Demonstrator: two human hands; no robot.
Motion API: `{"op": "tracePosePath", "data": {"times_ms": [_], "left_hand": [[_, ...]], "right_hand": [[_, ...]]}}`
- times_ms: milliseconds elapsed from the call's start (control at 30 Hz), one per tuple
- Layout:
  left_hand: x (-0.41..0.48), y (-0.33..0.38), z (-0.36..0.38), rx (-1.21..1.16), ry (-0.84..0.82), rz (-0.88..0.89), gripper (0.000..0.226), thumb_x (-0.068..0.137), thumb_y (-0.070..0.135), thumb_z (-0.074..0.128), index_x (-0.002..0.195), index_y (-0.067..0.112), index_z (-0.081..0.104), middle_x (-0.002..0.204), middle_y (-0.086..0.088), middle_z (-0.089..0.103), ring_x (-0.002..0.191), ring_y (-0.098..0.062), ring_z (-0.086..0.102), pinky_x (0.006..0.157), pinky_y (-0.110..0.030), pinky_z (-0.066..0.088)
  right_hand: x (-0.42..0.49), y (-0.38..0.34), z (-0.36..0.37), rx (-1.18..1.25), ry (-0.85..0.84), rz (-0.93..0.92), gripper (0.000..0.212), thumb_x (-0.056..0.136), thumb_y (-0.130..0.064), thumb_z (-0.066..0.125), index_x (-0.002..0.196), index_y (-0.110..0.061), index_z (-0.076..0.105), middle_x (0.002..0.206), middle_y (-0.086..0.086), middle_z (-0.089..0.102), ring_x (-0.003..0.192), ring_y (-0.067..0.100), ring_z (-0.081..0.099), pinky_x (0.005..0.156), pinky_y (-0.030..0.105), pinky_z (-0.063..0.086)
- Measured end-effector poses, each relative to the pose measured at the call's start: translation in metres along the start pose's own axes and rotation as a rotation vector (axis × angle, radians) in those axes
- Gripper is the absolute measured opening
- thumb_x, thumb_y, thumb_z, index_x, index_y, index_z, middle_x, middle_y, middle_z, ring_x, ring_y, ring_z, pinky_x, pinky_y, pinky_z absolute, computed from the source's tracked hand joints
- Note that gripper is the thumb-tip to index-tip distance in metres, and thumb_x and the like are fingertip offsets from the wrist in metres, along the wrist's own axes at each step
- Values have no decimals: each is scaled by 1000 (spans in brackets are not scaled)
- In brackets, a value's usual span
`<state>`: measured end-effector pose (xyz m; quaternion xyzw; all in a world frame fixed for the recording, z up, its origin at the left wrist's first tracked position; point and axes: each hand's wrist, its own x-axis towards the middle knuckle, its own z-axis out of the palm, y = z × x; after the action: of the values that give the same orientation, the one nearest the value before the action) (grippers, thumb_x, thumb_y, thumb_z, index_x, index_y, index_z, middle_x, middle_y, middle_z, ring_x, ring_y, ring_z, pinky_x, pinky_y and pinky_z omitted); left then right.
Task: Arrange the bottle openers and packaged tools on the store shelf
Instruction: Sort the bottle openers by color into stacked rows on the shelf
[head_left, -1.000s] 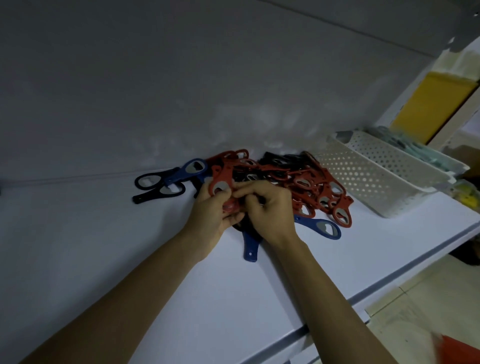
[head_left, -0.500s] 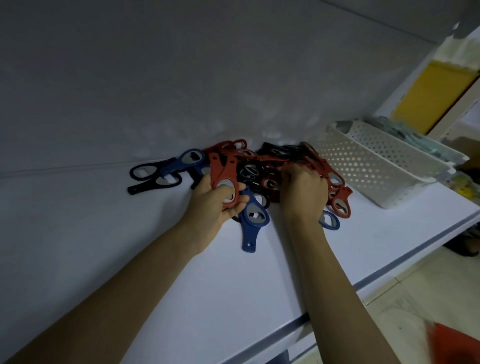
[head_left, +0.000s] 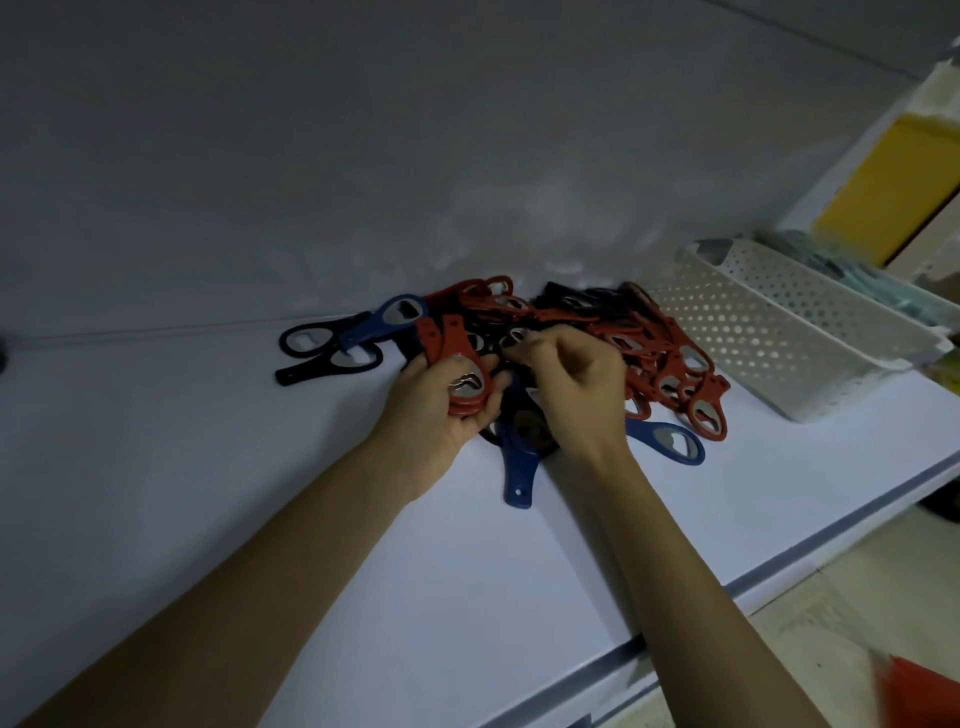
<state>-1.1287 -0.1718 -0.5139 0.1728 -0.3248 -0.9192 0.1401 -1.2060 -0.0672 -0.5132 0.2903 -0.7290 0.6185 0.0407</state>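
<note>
Left hand (head_left: 431, 415) gripping stacked red openers (head_left: 462, 364), right hand (head_left: 576, 389) pinching one opener (head_left: 514, 340) (colour unclear) from the shelf (head_left: 363, 571) pile (head_left: 665, 353)

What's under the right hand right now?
A blue bottle opener lies beneath the right hand, its handle pointing toward the front of the shelf. A second blue opener pokes out beside the wrist. What the palm covers of the pile cannot be seen.

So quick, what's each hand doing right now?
Left hand: holds a stack of red bottle openers.
Right hand: fingers curled at the pile; grip cannot be told.
</note>
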Motion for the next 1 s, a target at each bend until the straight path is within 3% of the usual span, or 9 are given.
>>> {"op": "tracePosePath", "data": {"times_ms": [67,167,400,533,633,767,833,900,1000], "left_hand": [[-2,0,1,-8,-3,-2,22,93,0,44,110,7,57,96,-13,66,71,-19,70,59,-24,56],[-3,-1,2,17,-25,9,27,94,0,42,118,7,53,97,-12,67,72,-19,70,63,-25,56],[-3,-4,2,109,-31,40,21,95,4,43,110,14,55,93,-9,67,73,-19,68,63,-26,55],[-5,-5,3,164,-39,61,21,96,5,44,108,17,56,92,-8,66,74,-19,66,61,-25,53],[-4,-6,4,172,-28,53,17,97,15,45,109,19,56,92,-7,67,75,-19,66,64,-27,53],[-3,-2,5,92,-105,-8,45,96,50,35,123,21,57,111,-6,70,99,-21,68,85,-37,52],[-4,2,5,69,-131,-11,53,95,55,31,125,20,58,118,-6,67,108,-20,65,90,-39,52],[-4,2,4,39,-101,-18,46,97,43,38,129,15,55,121,-9,65,106,-21,64,86,-36,53],[-2,-1,1,70,-52,2,36,97,14,45,133,14,49,122,-12,60,97,-20,63,74,-31,56]], "right_hand": [[5,12,-11,-416,106,2,17,86,-22,54,85,-16,69,80,2,69,78,22,62,67,42,52],[10,26,-25,-921,5,30,24,83,-24,57,103,-18,70,97,8,69,95,31,58,74,37,44],[15,31,-23,-1135,-57,-93,20,90,-23,55,93,-11,71,95,10,64,89,32,55,66,32,35],[11,22,-15,-968,200,-227,19,89,-20,56,81,-5,66,82,5,52,77,23,45,59,29,27],[6,9,-11,-750,278,-383,23,96,-22,48,94,-7,66,83,5,64,72,23,58,58,31,43],[-2,-1,-3,-609,106,-516,24,91,-21,49,101,-7,65,85,5,69,71,19,64,62,34,53],[-3,1,0,-532,-45,-508,27,84,-22,49,98,-11,69,90,1,70,79,15,63,68,35,53],[-2,5,2,-434,-133,-501,32,79,-17,47,93,-11,74,93,0,71,88,12,61,77,30,51],[0,7,3,-324,-113,-385,31,79,-10,46,84,-10,76,95,-3,65,96,12,56,85,25,46]]}}
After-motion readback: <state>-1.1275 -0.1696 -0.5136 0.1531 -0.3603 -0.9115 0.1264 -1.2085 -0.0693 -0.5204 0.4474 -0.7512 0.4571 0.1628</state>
